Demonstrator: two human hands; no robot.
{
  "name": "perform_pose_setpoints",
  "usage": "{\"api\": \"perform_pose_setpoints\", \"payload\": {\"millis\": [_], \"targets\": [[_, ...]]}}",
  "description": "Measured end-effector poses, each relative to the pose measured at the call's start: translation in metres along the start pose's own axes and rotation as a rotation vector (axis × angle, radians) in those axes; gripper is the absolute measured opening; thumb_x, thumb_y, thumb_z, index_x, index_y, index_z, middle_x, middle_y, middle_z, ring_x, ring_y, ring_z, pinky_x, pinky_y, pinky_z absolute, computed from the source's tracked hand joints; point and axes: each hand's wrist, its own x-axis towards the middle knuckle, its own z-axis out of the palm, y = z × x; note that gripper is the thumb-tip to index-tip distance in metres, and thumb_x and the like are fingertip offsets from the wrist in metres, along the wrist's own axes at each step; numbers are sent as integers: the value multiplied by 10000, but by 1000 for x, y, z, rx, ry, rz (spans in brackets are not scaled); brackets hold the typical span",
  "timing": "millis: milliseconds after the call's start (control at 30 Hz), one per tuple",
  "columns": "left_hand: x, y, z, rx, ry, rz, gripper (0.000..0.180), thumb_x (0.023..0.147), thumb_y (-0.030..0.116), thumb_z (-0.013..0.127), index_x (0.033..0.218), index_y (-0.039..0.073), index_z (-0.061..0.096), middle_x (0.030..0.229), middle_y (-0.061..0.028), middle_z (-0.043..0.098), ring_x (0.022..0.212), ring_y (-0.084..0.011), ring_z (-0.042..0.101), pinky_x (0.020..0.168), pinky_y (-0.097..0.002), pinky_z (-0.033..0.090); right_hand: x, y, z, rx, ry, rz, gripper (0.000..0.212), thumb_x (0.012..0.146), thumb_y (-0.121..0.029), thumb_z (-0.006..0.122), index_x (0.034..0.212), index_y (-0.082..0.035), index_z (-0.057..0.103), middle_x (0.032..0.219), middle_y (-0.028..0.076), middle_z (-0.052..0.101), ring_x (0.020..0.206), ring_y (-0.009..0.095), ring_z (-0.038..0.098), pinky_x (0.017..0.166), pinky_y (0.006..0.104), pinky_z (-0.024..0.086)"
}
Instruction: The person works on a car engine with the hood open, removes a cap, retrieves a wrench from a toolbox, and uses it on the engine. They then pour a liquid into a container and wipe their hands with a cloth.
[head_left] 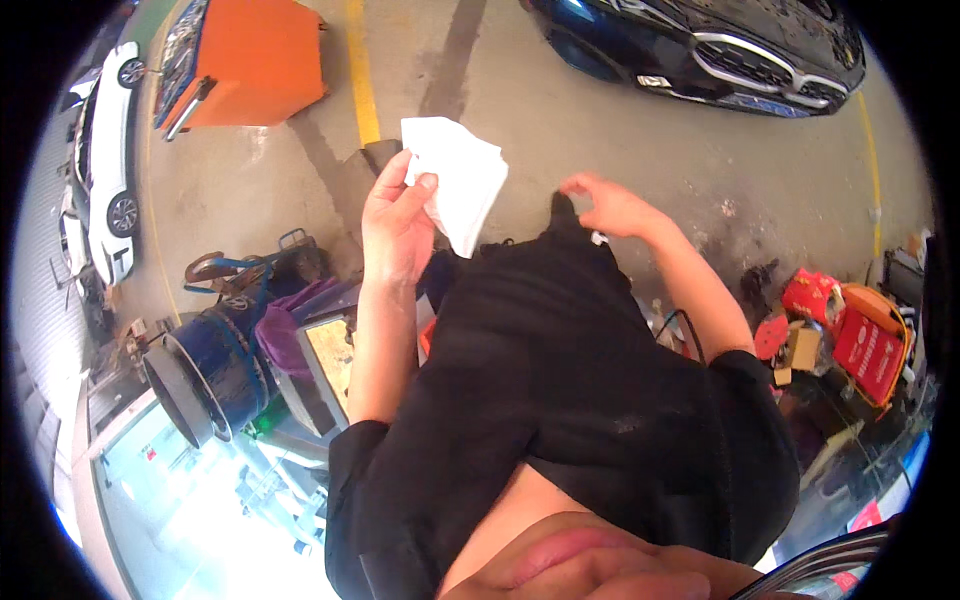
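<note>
My left hand (396, 222) is raised in front of me, closed on a stack of folded white tissues (458, 180). The thumb lies across the near face, and the stack fans out to the right of the fingers. To the right, my right hand (610, 207) is held over the floor beside my dark trousers. Its fingers are loosely curled with a gap between them, and I see nothing in them.
An orange cabinet (262, 65) stands at the far left, and a dark car (720, 55) at the far right. A blue drum (225, 365) is near my left arm. Red packages (868, 350) and boxes (803, 348) are at the right. A white car (108, 160) stands farther left.
</note>
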Motion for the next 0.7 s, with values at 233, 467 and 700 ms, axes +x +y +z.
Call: {"api": "perform_pose_setpoints", "payload": {"millis": [233, 467, 700], "targets": [[-15, 30, 23, -30, -35, 171, 411, 982, -50, 589, 1392, -32, 567, 1289, -107, 665, 1196, -202, 631, 1043, -377, 499, 9, -154, -8, 806, 162, -530, 575, 886, -183, 802, 1372, -25, 540, 1254, 94, 656, 1134, 176, 631, 992, 346, 510], [-35, 52, -3, 100, 78, 375, 409, 964, -69, 591, 1372, -53, 574, 1287, -107, 656, 1215, -206, 605, 1085, -374, 447, 4, -189, -27, 710, 301, -502, 390, 897, -124, 789, 1247, -13, 658, 1119, 44, 715, 1030, 120, 655, 907, 306, 535], [-58, 82, 3, -10, -257, 486, 472, 929, 121, 712, 1350, -44, 578, 1347, -116, 610, 1236, -218, 594, 1052, -377, 457, -23, -241, -51, 398, 264, -611, 390, 853, -50, 812, 1214, -6, 672, 1083, 35, 720, 975, 111, 664, 847, 285, 540]]}}
